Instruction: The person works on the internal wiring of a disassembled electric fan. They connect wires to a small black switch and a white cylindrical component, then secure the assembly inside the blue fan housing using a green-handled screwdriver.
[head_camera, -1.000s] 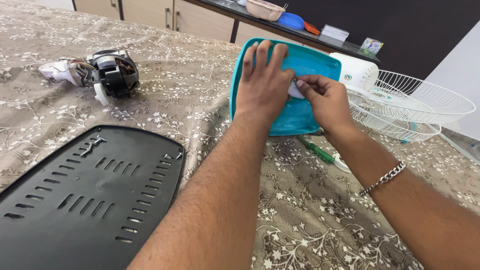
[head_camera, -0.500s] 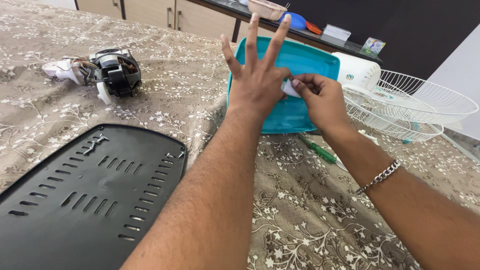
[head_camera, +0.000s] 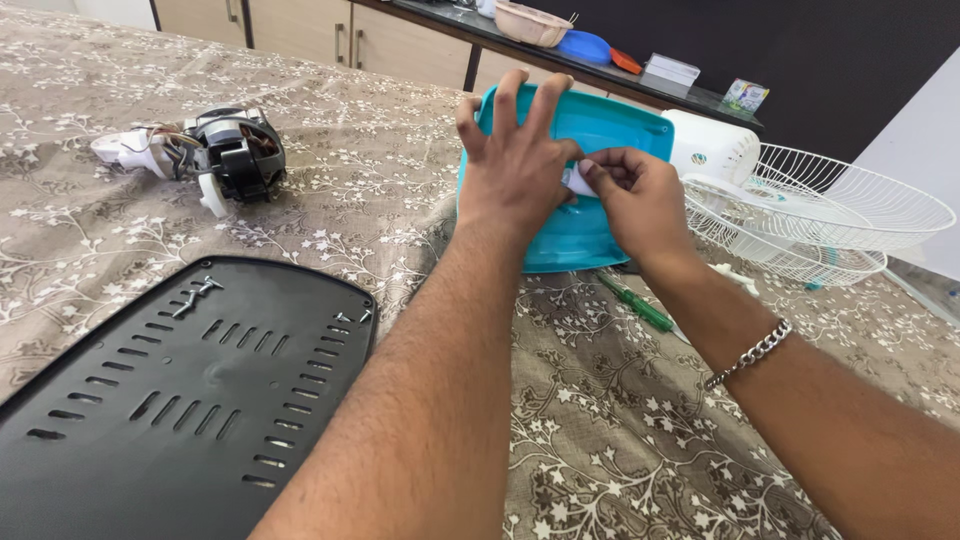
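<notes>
Mid-step on the teal tray, far centre of the table. Left hand flat on the tray's left half, fingers spread wide, holding nothing, pressing down by the look of it. Right hand just beside it on the right, thumb and forefinger pinched narrow on a small white piece at the tray's middle. Touching at that spot: left hand's edge, white piece, right fingertips.

By judgement, a steadying-and-gripping step: one hand as brace, the other working the small piece. Calls for a firm pinch and a tray kept from sliding on the cloth; also for care with the fingers crowded so close together.

Around them: green screwdriver near the tray's near edge, under the right wrist. White wire guard to the right, white housing just behind the tray. Motor well apart, far left. Black vented panel near left. Bracelet on the right wrist.

Hard to make out: what the white piece is, and whether fixed to the tray or loose, with both hands covering it. Hidden: much of the tray's face and the screwdriver's tip. Cut off: panel's near corner, guard's right part.
</notes>
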